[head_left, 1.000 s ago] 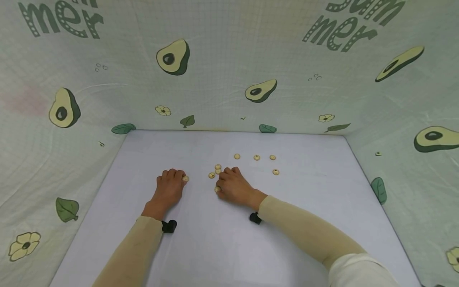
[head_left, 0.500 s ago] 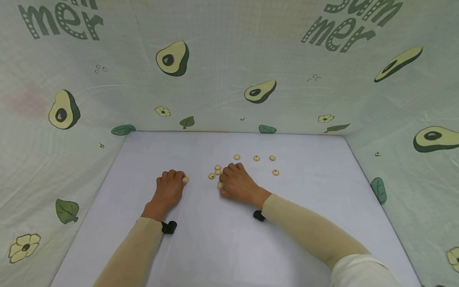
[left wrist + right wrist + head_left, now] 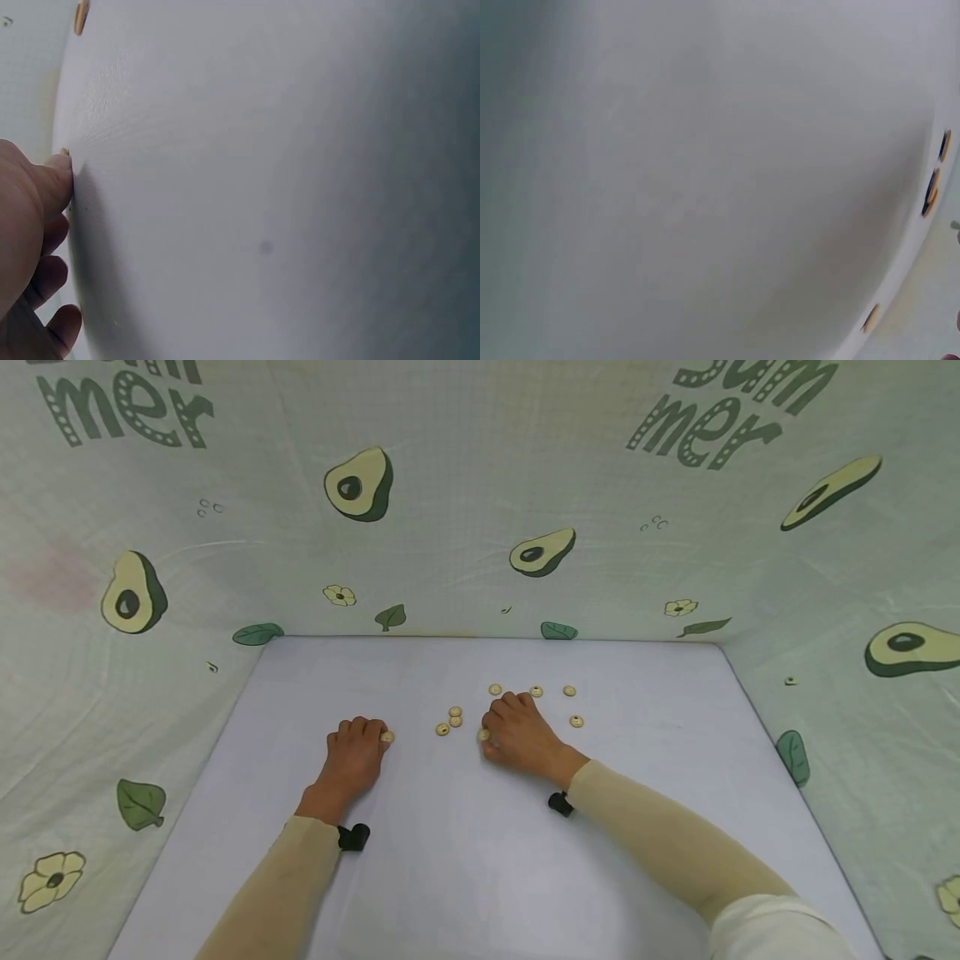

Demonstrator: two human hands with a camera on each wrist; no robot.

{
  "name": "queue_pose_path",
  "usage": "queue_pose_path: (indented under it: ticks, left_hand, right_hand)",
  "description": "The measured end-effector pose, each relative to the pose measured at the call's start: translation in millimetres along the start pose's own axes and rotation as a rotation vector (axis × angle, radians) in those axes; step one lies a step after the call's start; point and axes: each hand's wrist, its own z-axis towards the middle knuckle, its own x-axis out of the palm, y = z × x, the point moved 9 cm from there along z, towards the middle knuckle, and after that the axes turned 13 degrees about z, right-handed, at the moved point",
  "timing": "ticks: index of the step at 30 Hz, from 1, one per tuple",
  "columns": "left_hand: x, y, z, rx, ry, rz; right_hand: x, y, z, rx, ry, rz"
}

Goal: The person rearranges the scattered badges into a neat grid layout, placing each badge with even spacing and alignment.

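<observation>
My left hand (image 3: 356,758), fingers curled, rests on the white table and holds a small round wooden disc (image 3: 387,737) at its thumb side. In the left wrist view the thumb (image 3: 56,176) touches that disc's edge (image 3: 65,151). My right hand (image 3: 519,735) is near the table's middle, fingers curled, with another wooden disc (image 3: 484,736) held at its left side. The right wrist view shows hardly any of the hand. Between the hands lies a cluster of 3 discs (image 3: 455,722), two of them touching. What marks the discs bear is too small to read.
Beyond the right hand lie more wooden discs: one (image 3: 495,690) and another (image 3: 536,691) right behind its fingers, one (image 3: 569,691) farther right, one (image 3: 577,721) nearer. A cloth wall (image 3: 450,543) with avocado prints encloses the table's (image 3: 420,860) back and sides.
My right hand has moved right and slightly away from me, taking its disc along, away from the cluster of discs. The left hand and its disc have stayed put.
</observation>
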Motion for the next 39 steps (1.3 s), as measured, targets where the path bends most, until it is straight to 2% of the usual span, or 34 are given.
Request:
queue_pose_path:
  ticks: [13, 29, 34, 39]
  left_hand:
    - [-2.3, -0.5, -1.2, -0.01, 0.022, -0.01]
    - [-3.9, -4.3, -0.5, -0.011, 0.03, -0.014]
    - [-6.0, -3.6, -0.5, -0.012, 0.027, -0.009]
    - [-3.3, -0.9, -0.4, -0.017, 0.027, -0.011]
  right_hand:
    - [-13, -34, -19, 0.081, -0.023, 0.029]
    - [-24, -84, -49, 0.235, 0.02, 0.062]
    - [-24, -97, -54, 0.244, 0.008, 0.073]
    - [-22, -100, -53, 0.246, 0.014, 0.088]
